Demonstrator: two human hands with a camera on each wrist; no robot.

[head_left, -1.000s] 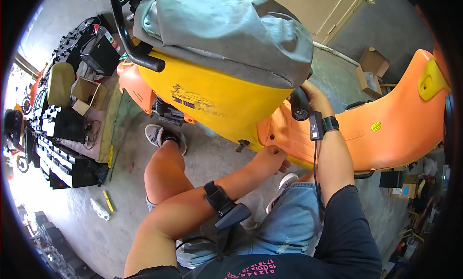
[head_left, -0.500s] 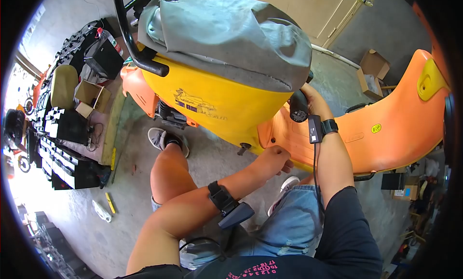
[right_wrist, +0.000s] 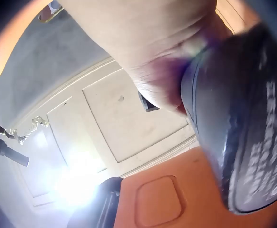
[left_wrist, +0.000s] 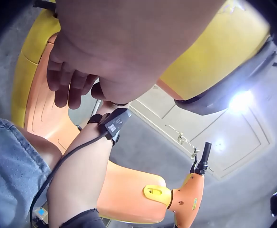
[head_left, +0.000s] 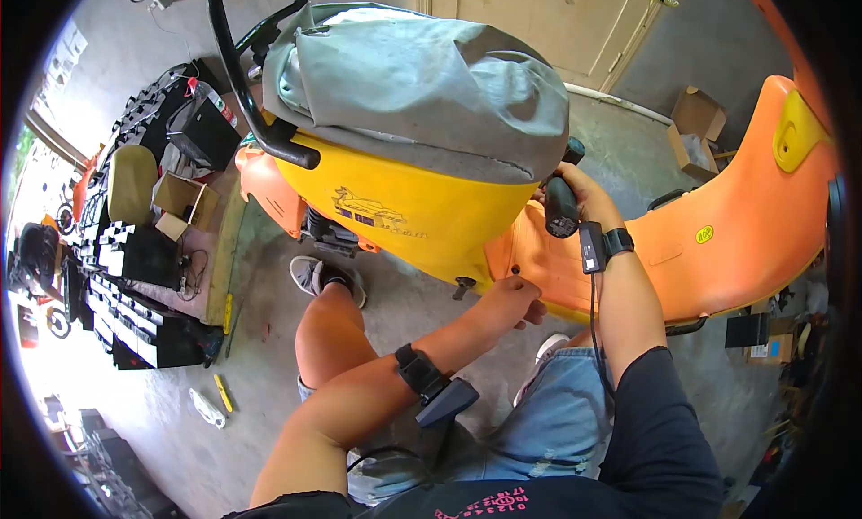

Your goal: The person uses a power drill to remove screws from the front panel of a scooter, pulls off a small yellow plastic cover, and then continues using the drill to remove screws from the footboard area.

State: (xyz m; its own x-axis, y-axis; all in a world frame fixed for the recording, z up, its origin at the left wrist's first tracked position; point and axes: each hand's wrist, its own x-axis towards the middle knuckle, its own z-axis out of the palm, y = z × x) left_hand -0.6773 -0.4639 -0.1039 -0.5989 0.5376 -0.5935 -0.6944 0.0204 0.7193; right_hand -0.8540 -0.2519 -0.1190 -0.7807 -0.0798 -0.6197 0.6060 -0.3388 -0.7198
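My right hand [head_left: 584, 193] grips a black handheld tool [head_left: 561, 209] like a power drill, its rounded end towards me. In the right wrist view white print covers the end of the tool [right_wrist: 252, 137]. It is over the orange footboard [head_left: 646, 259] of a scooter with a yellow body panel [head_left: 404, 196]. My left hand [head_left: 514, 302] is beside the panel's lower edge, near a small dark hole [head_left: 516, 269] and a black knob [head_left: 463, 288]. Its fingers [left_wrist: 74, 88] hang loosely curled in the left wrist view, with nothing visible in them.
A grey cover [head_left: 404, 97] lies over the seat, with a black grab rail [head_left: 260, 115] at its left. Black parts and an open carton [head_left: 184, 200] are stacked at the left. A yellow-handled tool [head_left: 223, 393] lies on the floor. Another carton [head_left: 696, 128] stands by the door.
The head view has shifted, so the scooter and floor items appear lower and slightly to the right. My right hand keeps hold of the black tool; my left hand stays near the panel's lower edge.
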